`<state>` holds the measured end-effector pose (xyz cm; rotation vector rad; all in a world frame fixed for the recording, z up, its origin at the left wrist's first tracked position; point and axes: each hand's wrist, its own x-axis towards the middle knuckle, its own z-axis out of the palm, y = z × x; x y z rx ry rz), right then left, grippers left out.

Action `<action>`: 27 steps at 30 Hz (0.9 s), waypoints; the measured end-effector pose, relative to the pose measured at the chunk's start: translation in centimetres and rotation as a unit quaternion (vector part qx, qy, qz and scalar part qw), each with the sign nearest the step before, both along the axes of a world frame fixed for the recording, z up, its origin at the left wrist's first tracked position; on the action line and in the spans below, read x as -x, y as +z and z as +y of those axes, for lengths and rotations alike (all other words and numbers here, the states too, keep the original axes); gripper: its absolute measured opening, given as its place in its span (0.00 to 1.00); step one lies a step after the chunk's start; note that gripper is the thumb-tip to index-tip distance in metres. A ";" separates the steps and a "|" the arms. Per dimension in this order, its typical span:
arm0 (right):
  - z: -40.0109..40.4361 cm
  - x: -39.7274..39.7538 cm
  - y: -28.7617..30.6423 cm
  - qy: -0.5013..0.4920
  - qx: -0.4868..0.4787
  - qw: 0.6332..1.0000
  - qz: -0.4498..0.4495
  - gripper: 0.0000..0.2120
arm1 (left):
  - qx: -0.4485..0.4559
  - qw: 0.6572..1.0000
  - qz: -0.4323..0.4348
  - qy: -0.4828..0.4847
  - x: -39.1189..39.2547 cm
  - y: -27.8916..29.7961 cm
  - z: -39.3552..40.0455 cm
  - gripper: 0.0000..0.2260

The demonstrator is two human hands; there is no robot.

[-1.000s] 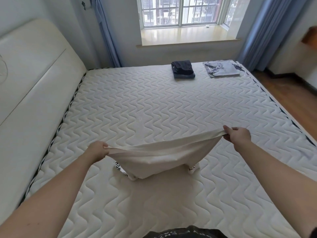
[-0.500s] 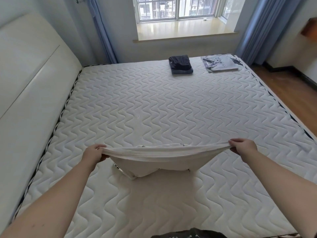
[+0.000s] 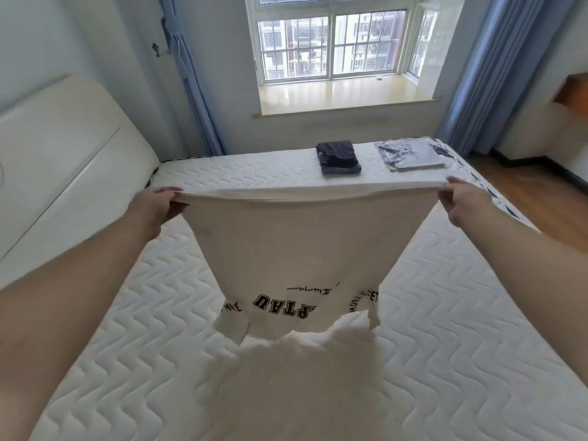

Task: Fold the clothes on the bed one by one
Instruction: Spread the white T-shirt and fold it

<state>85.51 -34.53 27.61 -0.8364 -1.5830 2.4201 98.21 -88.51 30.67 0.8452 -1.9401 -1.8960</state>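
Nearest the bed's front edge, a blurred cream mass of cloth fills the bottom middle of the view, and I cannot tell whether it is part of the garment or something else. Just above it hangs the cream cotton T-shirt with black block lettering point(image 3: 296, 249), held up in the air over the white quilted mattress point(image 3: 133, 329), its printed letters upside down (the hem end is uppermost, the sleeves dangle lowest). Its top edge is pulled into a straight, taut line between the two hands, which are held wide apart. The left hand point(image 3: 152, 206) pinches the left end of that edge, thumb on top and fingers curled under the cloth. The right hand point(image 3: 458, 202) grips the right end the same way, fingers wrapped round the bunched fabric. Both bare forearms reach in from the lower corners of the view.

Farther off, near the bed's far edge, a folded dark navy garment point(image 3: 338, 156) sits in a neat stack. Toward the far right corner lies a folded pale grey patterned garment point(image 3: 410, 155), well apart from the dark one. Along the bed's left side stands the cream padded headboard point(image 3: 57, 160).
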 end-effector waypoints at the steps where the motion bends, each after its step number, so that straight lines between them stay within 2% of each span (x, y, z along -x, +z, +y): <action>1: -0.2 0.9 1.7 0.007 -0.004 0.999 0.032 0.12 | 0.007 1.000 0.018 -0.002 0.9 2.0 -0.3 0.11; 4: -0.6 2.6 5.7 0.010 0.013 0.996 0.092 0.09 | 0.034 0.997 0.062 -0.030 2.8 7.2 -0.9 0.09; 7: -0.4 4.0 8.4 0.026 -0.009 0.992 0.123 0.08 | 0.052 0.992 0.077 -0.088 4.4 10.6 -1.2 0.02; 11: 0.7 4.6 9.7 0.035 -0.040 0.988 0.148 0.07 | 0.005 0.990 0.122 -0.065 5.6 12.6 -0.9 0.11; 13: 1.2 3.9 9.0 0.029 -0.048 0.988 0.143 0.08 | -0.003 0.991 0.122 -0.050 5.4 11.8 -0.3 0.12; 16: 1.8 1.8 5.8 0.023 -0.034 0.993 0.112 0.07 | -0.011 0.994 0.102 -0.034 4.2 7.7 0.0 0.06; 19: 2.2 -0.8 0.0 0.032 -0.045 0.997 0.052 0.08 | -0.023 0.999 0.047 -0.006 1.8 0.3 0.6 0.02; 27: 4.8 -12.4 -21.1 0.051 -0.060 0.985 -0.156 0.09 | -0.060 0.986 -0.134 0.081 -10.4 -23.2 2.7 0.09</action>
